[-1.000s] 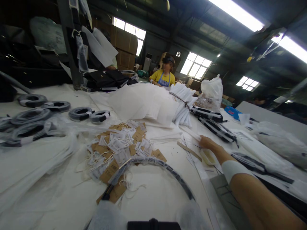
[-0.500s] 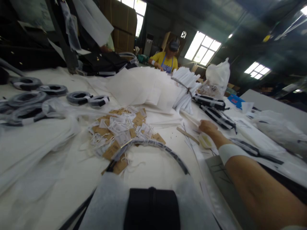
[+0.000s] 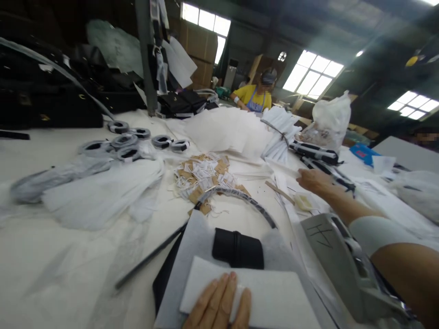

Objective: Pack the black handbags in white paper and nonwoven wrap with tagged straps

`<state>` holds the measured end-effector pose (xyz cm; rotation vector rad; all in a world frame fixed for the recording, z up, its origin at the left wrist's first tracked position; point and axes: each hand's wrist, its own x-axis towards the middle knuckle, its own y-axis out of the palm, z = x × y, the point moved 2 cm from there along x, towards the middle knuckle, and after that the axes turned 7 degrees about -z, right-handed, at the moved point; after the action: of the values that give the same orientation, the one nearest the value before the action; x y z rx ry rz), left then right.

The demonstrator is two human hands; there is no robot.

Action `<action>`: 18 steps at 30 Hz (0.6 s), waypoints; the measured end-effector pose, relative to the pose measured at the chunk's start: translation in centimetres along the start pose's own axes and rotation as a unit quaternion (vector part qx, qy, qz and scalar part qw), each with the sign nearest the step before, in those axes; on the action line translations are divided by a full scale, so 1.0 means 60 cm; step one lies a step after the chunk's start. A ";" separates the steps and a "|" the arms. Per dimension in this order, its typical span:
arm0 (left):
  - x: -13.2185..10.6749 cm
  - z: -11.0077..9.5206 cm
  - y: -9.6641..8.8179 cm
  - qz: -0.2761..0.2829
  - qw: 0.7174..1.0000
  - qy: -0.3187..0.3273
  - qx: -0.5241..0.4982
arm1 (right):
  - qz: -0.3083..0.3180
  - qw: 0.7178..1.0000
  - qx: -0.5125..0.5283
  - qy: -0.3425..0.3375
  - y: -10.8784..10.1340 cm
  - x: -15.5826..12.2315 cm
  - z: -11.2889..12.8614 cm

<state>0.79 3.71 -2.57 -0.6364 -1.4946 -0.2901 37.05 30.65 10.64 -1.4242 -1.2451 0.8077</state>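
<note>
My left hand (image 3: 219,301) lies flat, fingers stretched out, on a folded white foam sheet (image 3: 270,292). Under the sheet is a black bag with grey-white wrapping (image 3: 178,274); its black flap or tab (image 3: 238,249) shows above the sheet. The bag's arched handle (image 3: 247,197), covered in clear film, stands toward the far side. Reaching out to the right, my right hand (image 3: 313,180) has its fingers closed at the end of a thin white strip (image 3: 283,168), beside a bundle of rolled white sheets (image 3: 279,137). Its fingertips are only partly visible.
Brown and white hang tags (image 3: 202,176) lie piled beyond the handle. Wrapped strap coils (image 3: 125,140) are at left, a fan of white sheets (image 3: 226,130) behind. A grey device (image 3: 329,256) stands under my right arm. A co-worker in yellow (image 3: 252,96) is across the table.
My left hand has come into view, flat on the white foam sheet, which now covers part of the bag. My right hand stays by the white strip. The view has swung left.
</note>
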 end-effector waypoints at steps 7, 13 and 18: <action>-0.048 -0.025 0.044 -0.063 0.998 -0.008 0.007 | 0.034 0.997 -0.061 -0.029 -0.016 -0.024 0.064; -0.045 -0.030 0.058 -0.102 0.993 -0.056 0.008 | 0.050 0.992 -0.059 -0.103 -0.012 -0.035 0.126; -0.035 -0.037 0.066 -0.125 0.990 -0.067 0.025 | 0.039 0.987 -0.063 -0.141 -0.016 -0.038 0.179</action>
<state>4.61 5.23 -5.35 -0.4360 -1.7077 -0.4075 26.21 31.21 8.68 -1.5028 -1.4847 1.0269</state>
